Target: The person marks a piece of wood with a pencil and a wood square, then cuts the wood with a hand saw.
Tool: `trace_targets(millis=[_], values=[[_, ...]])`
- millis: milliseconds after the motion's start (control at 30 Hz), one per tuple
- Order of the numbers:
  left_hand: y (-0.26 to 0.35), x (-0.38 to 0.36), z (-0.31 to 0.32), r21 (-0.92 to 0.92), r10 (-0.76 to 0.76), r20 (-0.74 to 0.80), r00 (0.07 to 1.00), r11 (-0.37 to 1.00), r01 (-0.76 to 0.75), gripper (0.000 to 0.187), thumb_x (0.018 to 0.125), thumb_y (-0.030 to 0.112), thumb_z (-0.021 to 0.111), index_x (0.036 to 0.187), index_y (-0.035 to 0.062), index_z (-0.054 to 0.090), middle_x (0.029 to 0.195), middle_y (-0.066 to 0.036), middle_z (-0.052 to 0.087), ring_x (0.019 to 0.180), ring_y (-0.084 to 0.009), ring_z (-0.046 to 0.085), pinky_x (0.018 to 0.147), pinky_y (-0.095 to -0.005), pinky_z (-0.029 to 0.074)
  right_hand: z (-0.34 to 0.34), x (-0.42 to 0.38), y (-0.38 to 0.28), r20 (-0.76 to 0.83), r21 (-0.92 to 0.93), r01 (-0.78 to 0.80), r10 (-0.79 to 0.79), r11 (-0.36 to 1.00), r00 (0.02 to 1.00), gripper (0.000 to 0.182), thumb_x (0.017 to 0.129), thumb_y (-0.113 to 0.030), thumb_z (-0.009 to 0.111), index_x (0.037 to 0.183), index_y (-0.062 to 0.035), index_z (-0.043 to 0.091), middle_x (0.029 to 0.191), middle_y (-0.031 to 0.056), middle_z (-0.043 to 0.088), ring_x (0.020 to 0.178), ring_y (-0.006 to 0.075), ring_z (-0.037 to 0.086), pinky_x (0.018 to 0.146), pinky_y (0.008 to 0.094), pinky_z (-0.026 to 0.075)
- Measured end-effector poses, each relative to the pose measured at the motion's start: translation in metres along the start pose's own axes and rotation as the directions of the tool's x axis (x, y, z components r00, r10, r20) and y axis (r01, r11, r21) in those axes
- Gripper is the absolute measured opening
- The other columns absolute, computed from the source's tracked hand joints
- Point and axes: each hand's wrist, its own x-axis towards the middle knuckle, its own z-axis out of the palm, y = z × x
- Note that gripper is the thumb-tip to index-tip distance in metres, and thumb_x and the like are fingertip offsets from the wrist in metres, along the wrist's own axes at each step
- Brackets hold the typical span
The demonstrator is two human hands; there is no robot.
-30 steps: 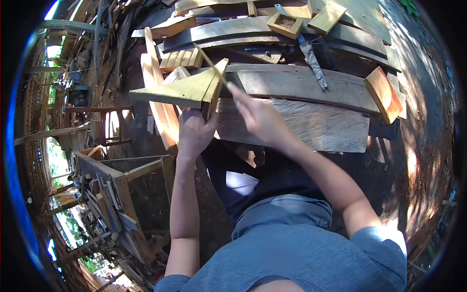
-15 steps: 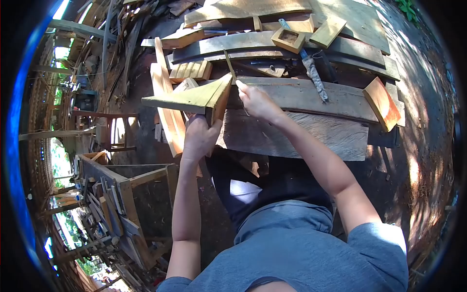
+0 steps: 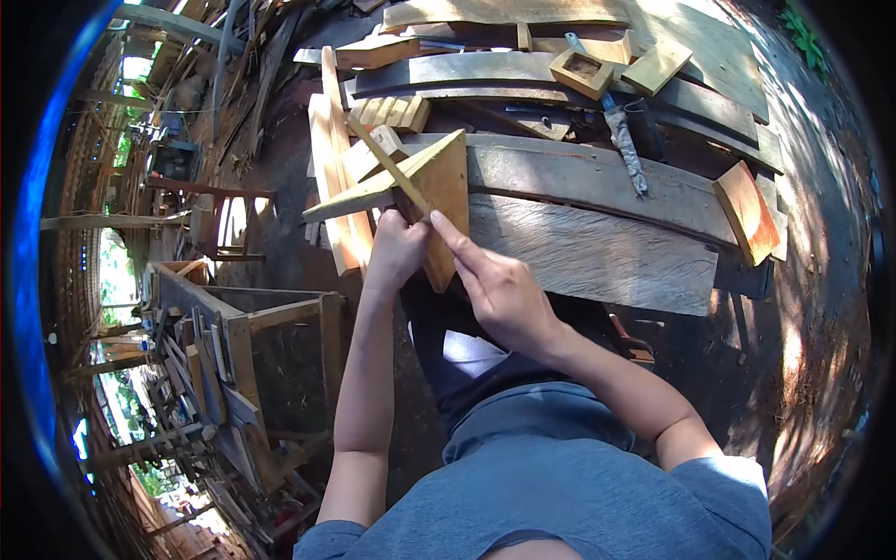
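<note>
My left hand (image 3: pixel 396 246) is closed on an angled wooden piece (image 3: pixel 448 177) made of boards meeting at a corner, and holds it tilted above the bench. Part of its grip is hidden by the wood. In my right hand (image 3: pixel 504 287) is a long thin flat stick (image 3: pixel 385 154), the index finger stretched along it. The stick lies across the angled piece, pointing up and left; whether it is a file cannot be made out. Just behind the piece are a small wooden block (image 3: pixel 375 149) and a grooved block (image 3: pixel 397 113).
Grey planks (image 3: pixel 597 245) form the bench top. On it lie a hollow square wooden box (image 3: pixel 581 73), a tool with a wrapped handle (image 3: pixel 623 149), a wood block (image 3: pixel 657 65) and a curved reddish piece (image 3: pixel 747 213). A wooden frame (image 3: pixel 245 322) with scraps stands at left.
My right hand has come down and toward me, and the stick has swung from nearly upright to a leftward slant across the angled piece. That piece has turned slightly in my left hand.
</note>
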Motion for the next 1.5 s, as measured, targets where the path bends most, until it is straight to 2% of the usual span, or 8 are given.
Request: trace_targets(millis=[267, 400, 533, 667, 933, 1133, 1200, 1500], values=[[0.007, -0.010, 0.008, -0.102, 0.020, -0.022, 1.000, 0.995, -0.022, 0.024, 0.085, 0.015, 0.063, 0.091, -0.0079, 0.067, 0.076, -0.010, 0.069, 0.072, -0.0126, 0.064, 0.063, -0.0324, 0.050, -0.002, 0.038, 0.026, 0.049, -0.018, -0.166, 0.167, 0.986, 0.985, 0.051, 0.099, -0.016, 0.045, 0.149, -0.0213, 0.038, 0.071, 0.0268, 0.065, 0.065, 0.0381, 0.068, 0.063, 0.0484, 0.055], [-0.001, -0.010, 0.007, -0.245, -0.058, -0.019, 0.998, 0.968, 0.051, 0.025, 0.087, 0.015, 0.062, 0.094, -0.0077, 0.068, 0.083, -0.007, 0.069, 0.079, -0.0116, 0.064, 0.068, -0.0302, 0.052, 0.002, 0.001, 0.027, 0.062, -0.002, -0.084, 0.084, 0.996, 0.995, 0.053, 0.097, -0.015, 0.047, 0.149, -0.0238, 0.038, 0.088, 0.0290, 0.067, 0.075, 0.0419, 0.068, 0.071, 0.0503, 0.055], [0.013, -0.012, 0.001, -0.205, -0.108, 0.046, 0.993, 0.972, 0.115, 0.026, 0.088, 0.013, 0.062, 0.103, -0.0070, 0.067, 0.095, -0.010, 0.070, 0.087, -0.0144, 0.065, 0.076, -0.0298, 0.052, -0.005, 0.055, 0.040, 0.179, 0.019, -0.365, 0.356, 0.931, 0.917, 0.047, 0.101, -0.017, 0.044, 0.148, -0.0202, 0.041, 0.110, 0.0263, 0.067, 0.095, 0.0385, 0.068, 0.080, 0.0448, 0.053], [0.012, -0.007, -0.001, -0.266, -0.064, 0.026, 0.998, 0.961, 0.069, 0.027, 0.087, 0.011, 0.062, 0.108, -0.0064, 0.065, 0.100, -0.010, 0.069, 0.091, -0.0156, 0.065, 0.079, -0.0303, 0.053, 0.000, 0.034, 0.037, 0.095, -0.034, -0.219, 0.222, 0.975, 0.970, 0.050, 0.099, -0.018, 0.045, 0.149, -0.0218, 0.039, 0.083, 0.0305, 0.065, 0.075, 0.0437, 0.067, 0.071, 0.0541, 0.053], [0.014, -0.009, -0.002, -0.273, -0.114, 0.037, 0.993, 0.955, 0.120, 0.028, 0.087, 0.010, 0.063, 0.109, -0.0067, 0.064, 0.100, -0.011, 0.069, 0.090, -0.0170, 0.066, 0.080, -0.0305, 0.053, 0.008, 0.067, 0.058, 0.044, -0.028, -0.223, 0.224, 0.974, 0.973, 0.047, 0.099, -0.021, 0.046, 0.146, -0.0220, 0.043, 0.080, 0.0297, 0.065, 0.076, 0.0455, 0.066, 0.071, 0.0534, 0.052], [0.016, -0.004, 0.000, -0.255, -0.129, 0.044, 0.991, 0.957, 0.136, 0.027, 0.086, 0.011, 0.064, 0.106, -0.0074, 0.065, 0.095, -0.011, 0.070, 0.085, -0.0163, 0.067, 0.077, -0.0308, 0.054, -0.004, 0.023, 0.027, 0.149, -0.072, -0.174, 0.184, 0.982, 0.972, 0.051, 0.098, -0.020, 0.046, 0.149, -0.0224, 0.038, 0.085, 0.0309, 0.065, 0.077, 0.0444, 0.067, 0.073, 0.0529, 0.053], [0.013, -0.008, 0.005, -0.263, -0.148, 0.053, 0.988, 0.952, 0.156, 0.026, 0.086, 0.011, 0.064, 0.104, -0.0077, 0.066, 0.093, -0.011, 0.071, 0.083, -0.0162, 0.067, 0.077, -0.0308, 0.054, -0.007, 0.045, 0.035, 0.163, -0.059, -0.302, 0.308, 0.951, 0.937, 0.050, 0.099, -0.015, 0.044, 0.148, -0.0203, 0.040, 0.117, 0.0270, 0.064, 0.105, 0.0384, 0.066, 0.091, 0.0406, 0.052], [0.017, -0.007, 0.004, -0.167, -0.096, 0.004, 0.995, 0.981, 0.096, 0.027, 0.086, 0.013, 0.064, 0.101, -0.0089, 0.067, 0.090, -0.012, 0.072, 0.084, -0.0172, 0.068, 0.075, -0.0309, 0.054, -0.010, 0.019, 0.018, 0.168, -0.020, -0.309, 0.307, 0.951, 0.937, 0.053, 0.097, -0.013, 0.048, 0.149, -0.0204, 0.039, 0.100, 0.0303, 0.064, 0.093, 0.0427, 0.066, 0.083, 0.0486, 0.051]])
